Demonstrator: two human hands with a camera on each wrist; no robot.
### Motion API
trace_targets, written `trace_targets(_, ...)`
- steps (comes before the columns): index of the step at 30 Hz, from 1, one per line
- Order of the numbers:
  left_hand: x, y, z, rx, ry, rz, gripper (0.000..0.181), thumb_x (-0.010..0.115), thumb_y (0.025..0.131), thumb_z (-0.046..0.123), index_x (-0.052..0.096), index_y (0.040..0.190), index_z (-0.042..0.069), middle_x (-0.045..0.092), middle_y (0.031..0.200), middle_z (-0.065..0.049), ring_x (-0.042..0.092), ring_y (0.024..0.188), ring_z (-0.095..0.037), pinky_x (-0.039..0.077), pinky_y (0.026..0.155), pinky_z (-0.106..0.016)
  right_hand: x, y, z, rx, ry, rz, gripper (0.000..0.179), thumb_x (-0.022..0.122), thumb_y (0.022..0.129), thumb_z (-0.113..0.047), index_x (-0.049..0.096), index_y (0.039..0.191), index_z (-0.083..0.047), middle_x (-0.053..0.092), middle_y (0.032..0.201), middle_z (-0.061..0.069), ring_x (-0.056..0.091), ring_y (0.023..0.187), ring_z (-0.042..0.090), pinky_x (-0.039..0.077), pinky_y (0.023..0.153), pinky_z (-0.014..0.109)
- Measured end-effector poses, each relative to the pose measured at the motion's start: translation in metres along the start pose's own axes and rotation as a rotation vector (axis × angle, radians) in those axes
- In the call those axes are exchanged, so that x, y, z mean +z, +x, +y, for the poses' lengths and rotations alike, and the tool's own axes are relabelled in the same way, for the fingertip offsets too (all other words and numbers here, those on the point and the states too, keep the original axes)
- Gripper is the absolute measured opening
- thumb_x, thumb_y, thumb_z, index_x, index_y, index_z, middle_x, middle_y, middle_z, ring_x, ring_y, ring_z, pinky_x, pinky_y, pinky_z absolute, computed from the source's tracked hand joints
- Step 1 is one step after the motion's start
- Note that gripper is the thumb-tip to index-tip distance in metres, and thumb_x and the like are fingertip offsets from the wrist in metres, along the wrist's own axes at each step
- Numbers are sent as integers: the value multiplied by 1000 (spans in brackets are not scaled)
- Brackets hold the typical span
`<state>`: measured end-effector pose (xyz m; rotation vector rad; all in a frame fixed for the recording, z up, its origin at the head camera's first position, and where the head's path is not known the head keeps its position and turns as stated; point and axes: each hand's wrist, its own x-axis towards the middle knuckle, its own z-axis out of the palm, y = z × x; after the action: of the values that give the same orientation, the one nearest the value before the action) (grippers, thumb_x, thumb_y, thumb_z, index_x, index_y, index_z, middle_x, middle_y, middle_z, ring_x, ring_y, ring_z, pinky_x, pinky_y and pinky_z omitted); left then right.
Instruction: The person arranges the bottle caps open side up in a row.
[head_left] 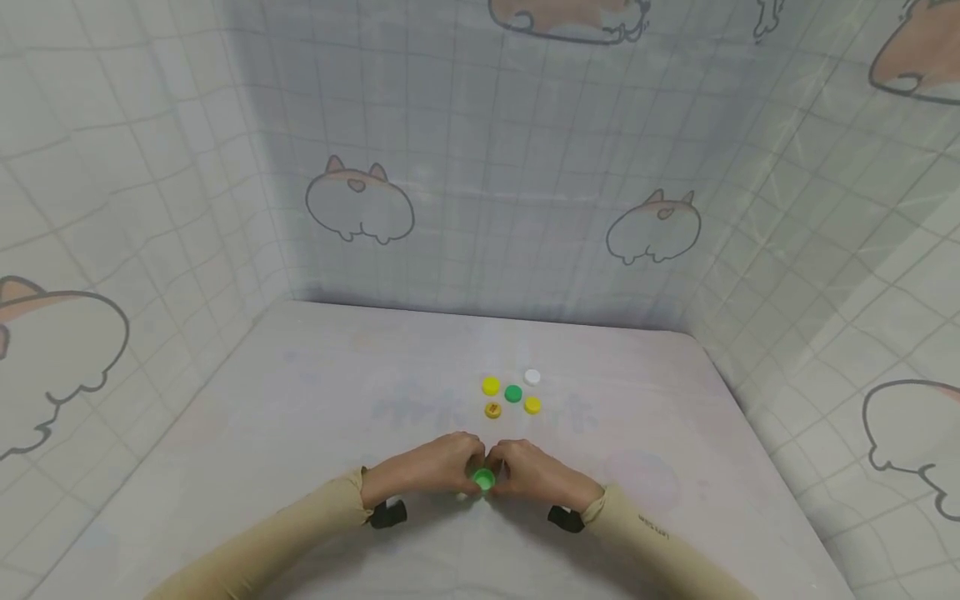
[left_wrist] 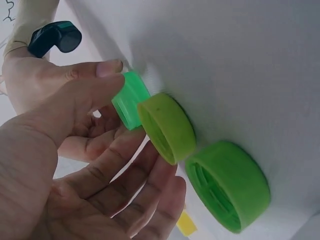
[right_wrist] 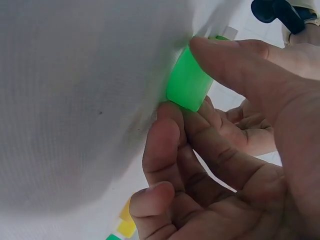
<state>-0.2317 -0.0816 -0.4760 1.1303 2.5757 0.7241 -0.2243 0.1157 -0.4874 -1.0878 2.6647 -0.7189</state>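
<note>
A bright green bottle cap point(head_left: 483, 479) sits between both hands near the front of the table. Thumb and finger of my left hand point(head_left: 442, 462) pinch it from one side. From the other side my right hand point(head_left: 536, 473) grips the same bright green cap point(right_wrist: 190, 80) between thumb and fingertips, its other fingers curled. In the left wrist view, a yellow-green cap point(left_wrist: 170, 129) lies right against or beside it, by the left fingers; whether they touch is unclear. A larger green cap point(left_wrist: 232, 187) is beyond that one, open side toward the hand.
Farther back lie a yellow cap point(head_left: 491, 386), a white cap point(head_left: 532, 377), a green cap point(head_left: 513, 393), another yellow cap point(head_left: 532, 405) and a printed golden cap point(head_left: 492, 410). Cloth walls point(head_left: 480, 167) with a grid and dog drawings enclose the pale table point(head_left: 300, 400).
</note>
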Motion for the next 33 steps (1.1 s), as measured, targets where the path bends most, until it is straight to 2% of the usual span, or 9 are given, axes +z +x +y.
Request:
trace_targets(7, -2, -1, -1, -17, -83, -39, 24, 80, 79, 28, 66, 84, 9, 56, 71, 1, 38, 61, -3, 32, 54, -18, 1, -1, 2, 18, -42, -10, 36, 85, 72, -31, 71, 101, -17, 65, 92, -11, 52, 77, -1, 45, 70, 15)
trace_targets(12, -6, -2, -1, 0, -117, -43, 24, 78, 82, 33, 67, 83, 12, 54, 66, 6, 37, 55, -2, 32, 51, -18, -2, -2, 3, 6, -71, -10, 40, 84, 72, -38, 72, 104, -18, 65, 94, -12, 56, 79, 1, 45, 70, 15)
trace_targets(16, -10, 0, -5, -12, -126, -24, 19, 74, 84, 36, 70, 85, 18, 62, 71, 11, 42, 52, 0, 39, 52, -17, -7, -2, 4, 0, -82, 21, 41, 82, 74, -40, 73, 107, -18, 67, 97, -10, 58, 81, 5, 45, 69, 16)
trace_targets(21, -18, 4, -10, -42, -121, -2, 23, 72, 86, 39, 71, 88, 16, 66, 79, 10, 53, 59, 0, 47, 59, -20, -15, 2, 9, 29, -51, 58, 39, 81, 76, -41, 73, 107, -19, 66, 97, -8, 56, 79, 6, 45, 66, 17)
trace_targets(24, -21, 8, -15, -66, -124, 9, 24, 71, 87, 40, 71, 88, 16, 67, 80, 10, 57, 63, -1, 49, 61, -20, -20, 4, 14, 57, -21, 80, 36, 80, 76, -40, 73, 105, -20, 67, 98, -8, 55, 77, 6, 45, 64, 18)
trace_targets(31, -34, 23, -29, -94, -122, 78, 16, 69, 90, 27, 69, 79, 15, 69, 74, 4, 55, 61, -5, 46, 57, -23, -30, 13, 29, 88, -7, 187, 35, 78, 80, -35, 72, 106, -13, 69, 98, 0, 53, 70, 5, 45, 61, 20)
trace_targets(33, -37, 28, -33, -107, -110, 89, 16, 70, 89, 26, 69, 78, 15, 68, 73, 5, 56, 61, -6, 46, 58, -23, -33, 17, 32, 109, 8, 209, 34, 78, 81, -33, 72, 107, -12, 69, 99, 1, 53, 70, 6, 45, 60, 21)
